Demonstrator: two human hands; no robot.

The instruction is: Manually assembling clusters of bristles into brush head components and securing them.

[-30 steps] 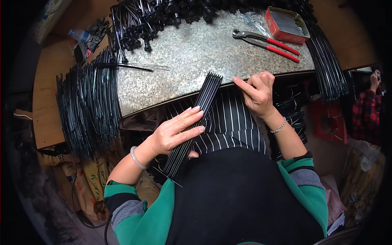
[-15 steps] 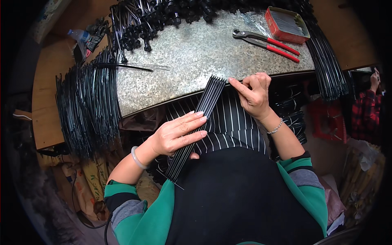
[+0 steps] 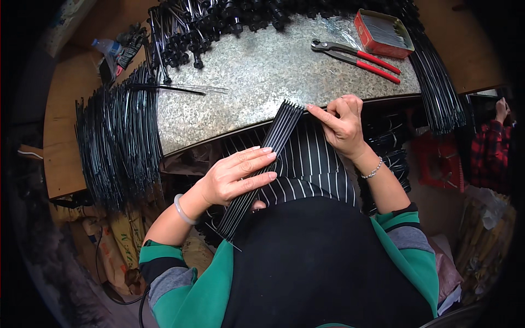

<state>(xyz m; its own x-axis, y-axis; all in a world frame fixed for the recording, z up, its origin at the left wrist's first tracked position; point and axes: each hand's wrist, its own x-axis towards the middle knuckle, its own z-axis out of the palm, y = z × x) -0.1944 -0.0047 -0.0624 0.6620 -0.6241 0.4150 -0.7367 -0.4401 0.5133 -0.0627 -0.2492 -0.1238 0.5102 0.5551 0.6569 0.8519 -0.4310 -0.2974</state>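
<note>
A flat bundle of thin black rods slants up from my lap to the front edge of the table. Across its middle lies my left hand, gripping it with the fingers on top and the thumb mostly underneath. Beside the rods' upper tips is my right hand, its index finger stretched along the thumb in a pinch and the other fingers curled. Whatever that pinch holds is too small to make out. One thin strand sticks out past the bundle's lower end.
Red-handled pincers lie on the speckled tabletop near a red tin of thin pale pieces. Black strands hang off the table in a left bunch and a right bunch. Black fittings crowd the back. A checked sleeve shows at right.
The lower end of the bundle has shifted slightly left and up, and my left hand has moved a little with it. My right hand stays by the tips.
</note>
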